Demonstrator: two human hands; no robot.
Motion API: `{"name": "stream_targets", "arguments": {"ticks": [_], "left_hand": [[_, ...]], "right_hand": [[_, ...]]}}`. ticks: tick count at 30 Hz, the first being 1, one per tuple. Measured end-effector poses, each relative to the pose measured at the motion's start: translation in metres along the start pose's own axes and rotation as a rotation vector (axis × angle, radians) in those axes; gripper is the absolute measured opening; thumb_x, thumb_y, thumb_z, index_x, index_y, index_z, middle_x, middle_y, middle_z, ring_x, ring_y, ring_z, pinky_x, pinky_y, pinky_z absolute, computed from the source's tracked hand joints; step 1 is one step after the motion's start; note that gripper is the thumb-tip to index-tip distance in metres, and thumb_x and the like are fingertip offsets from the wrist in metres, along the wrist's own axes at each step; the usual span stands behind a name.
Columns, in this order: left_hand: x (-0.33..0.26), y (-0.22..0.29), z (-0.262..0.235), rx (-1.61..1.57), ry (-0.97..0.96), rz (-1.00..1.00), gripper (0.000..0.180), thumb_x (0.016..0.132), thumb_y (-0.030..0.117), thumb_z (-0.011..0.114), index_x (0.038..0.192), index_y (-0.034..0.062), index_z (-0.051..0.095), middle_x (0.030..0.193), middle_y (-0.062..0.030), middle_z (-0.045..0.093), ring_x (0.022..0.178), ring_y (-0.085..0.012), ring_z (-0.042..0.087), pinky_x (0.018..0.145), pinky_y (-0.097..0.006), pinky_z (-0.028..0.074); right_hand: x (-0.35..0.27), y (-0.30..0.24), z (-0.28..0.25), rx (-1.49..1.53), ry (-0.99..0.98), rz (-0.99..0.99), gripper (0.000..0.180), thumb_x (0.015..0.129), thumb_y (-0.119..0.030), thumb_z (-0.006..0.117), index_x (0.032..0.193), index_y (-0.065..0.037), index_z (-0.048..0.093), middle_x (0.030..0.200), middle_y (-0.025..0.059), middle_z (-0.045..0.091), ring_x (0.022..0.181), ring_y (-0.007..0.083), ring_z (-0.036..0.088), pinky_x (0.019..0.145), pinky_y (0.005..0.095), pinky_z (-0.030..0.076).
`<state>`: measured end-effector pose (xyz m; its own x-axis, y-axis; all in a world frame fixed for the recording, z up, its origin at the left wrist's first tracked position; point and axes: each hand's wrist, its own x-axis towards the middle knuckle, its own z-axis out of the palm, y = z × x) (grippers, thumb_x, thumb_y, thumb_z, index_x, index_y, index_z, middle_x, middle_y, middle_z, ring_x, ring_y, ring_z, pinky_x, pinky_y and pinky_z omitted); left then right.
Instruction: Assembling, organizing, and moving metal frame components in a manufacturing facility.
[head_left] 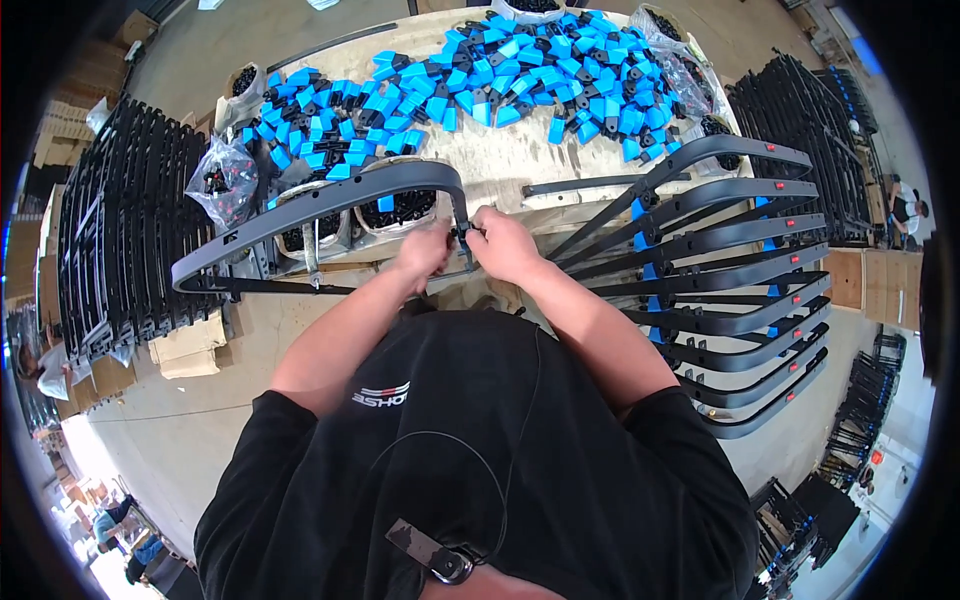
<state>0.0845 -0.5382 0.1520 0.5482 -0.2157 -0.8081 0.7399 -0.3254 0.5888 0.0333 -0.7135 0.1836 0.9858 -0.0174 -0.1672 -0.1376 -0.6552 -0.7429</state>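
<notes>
A curved black metal frame [325, 203] lies in front of me across the near edge of the table, its long loop reaching out to the left. At its right end, my right hand [500, 243] is closed with thumb and fingers pinched on the frame's short side. My left hand [425, 250] is curled just left of that side, close to a small dark part [462, 233] between the hands. Whether the left fingers hold that part or something else is hidden. An upright metal clamp or bracket [312, 250] touches the frame left of my hands.
Blue-and-black plastic pieces [480, 80] are heaped on the pale table [500, 160]. Bags of small black parts [400, 208] line its edges. Several curved black frames [740, 255] are stacked at right. More black frames [130, 230] stand at left. People are in the background.
</notes>
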Motion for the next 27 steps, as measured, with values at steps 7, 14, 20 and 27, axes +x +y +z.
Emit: {"name": "stream_targets", "arguments": {"ticks": [7,14,20,27], "left_hand": [[-0.006,-0.007,0.003,-0.498,0.02,0.365,0.017,0.101,0.023,0.057,0.102,0.0067,0.06,0.071,0.0011,0.054,0.056,-0.0134,0.047,0.052,-0.03,0.037],[0.005,-0.016,0.003,-0.282,-0.182,0.121,0.029,0.106,0.032,0.051,0.098,0.0058,0.06,0.07,0.0005,0.053,0.056,-0.0125,0.047,0.051,-0.03,0.039],[-0.011,-0.016,0.0,0.449,0.18,0.704,0.025,0.1,0.022,0.059,0.1,-0.0013,0.067,0.094,-0.0202,0.069,0.089,-0.0372,0.067,0.082,-0.043,0.053],[-0.023,0.003,-0.013,0.662,0.267,1.087,0.021,0.096,0.021,0.064,0.101,0.0013,0.07,0.096,-0.0201,0.07,0.091,-0.0398,0.066,0.082,-0.047,0.053]], "right_hand": [[0.001,0.004,0.001,-0.018,-0.004,-0.022,0.024,0.089,-0.022,0.062,0.093,0.001,0.06,0.091,0.0263,0.068,0.09,0.0455,0.066,0.078,0.053,0.052],[0.002,0.004,0.001,-0.032,0.0,-0.016,0.021,0.09,-0.02,0.063,0.093,0.0,0.059,0.089,0.0249,0.066,0.087,0.0443,0.065,0.075,0.0507,0.051],[0.004,0.004,0.001,-0.035,0.004,-0.049,0.021,0.09,-0.019,0.062,0.092,0.001,0.059,0.089,0.0263,0.066,0.088,0.0448,0.065,0.075,0.0513,0.051],[-0.002,0.014,-0.005,0.086,-0.058,0.005,0.027,0.092,-0.022,0.064,0.096,0.005,0.063,0.091,0.0255,0.068,0.089,0.039,0.067,0.077,0.047,0.052]]}}
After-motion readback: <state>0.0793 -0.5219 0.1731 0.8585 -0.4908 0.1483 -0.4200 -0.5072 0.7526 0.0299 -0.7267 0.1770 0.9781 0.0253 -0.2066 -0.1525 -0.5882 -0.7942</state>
